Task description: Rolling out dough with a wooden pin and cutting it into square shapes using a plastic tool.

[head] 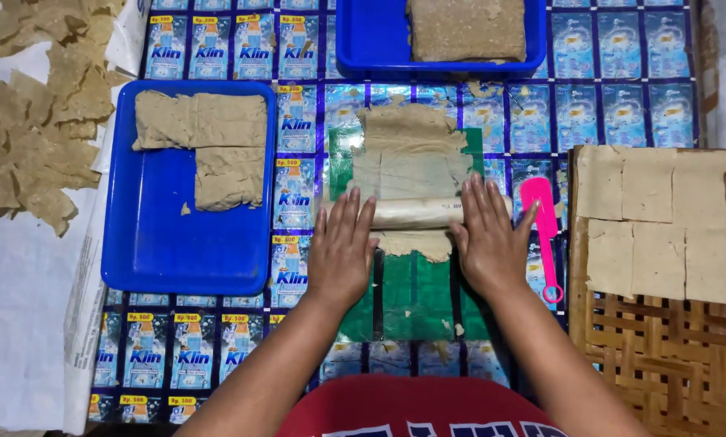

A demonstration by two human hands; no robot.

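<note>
Hands: left hand [342, 247] and right hand [488, 239] lie flat, fingers spread and extended, palms pressing down on a pale rolling pin [415, 212]; neither pinches anything.
Rolling pin: lies crosswise at the scene's centre, one hand at each end, so that pressure falls evenly.
Dough: a tan dough sheet [411, 154] spreads from under the pin toward 12 o'clock, a small lip showing at 6 o'clock; a green plastic sheet [415, 295] lies beneath it, likely to stop sticking.
Tabletop: covered with a printed sachet mat [613, 113].
Trays: a blue tray [165, 251] at 9 o'clock holds dough slabs [209, 137]; a second blue tray [363, 48] at 12 o'clock holds another block.
Cutter: a pink plastic tool [545, 231] rests just beside the right hand, at 3 o'clock.
Woven rack: a bamboo rack [662, 356] farther toward 3 o'clock carries cut squares [662, 218].
Scraps: dry thin pieces [31, 137] lie at 10 o'clock.
</note>
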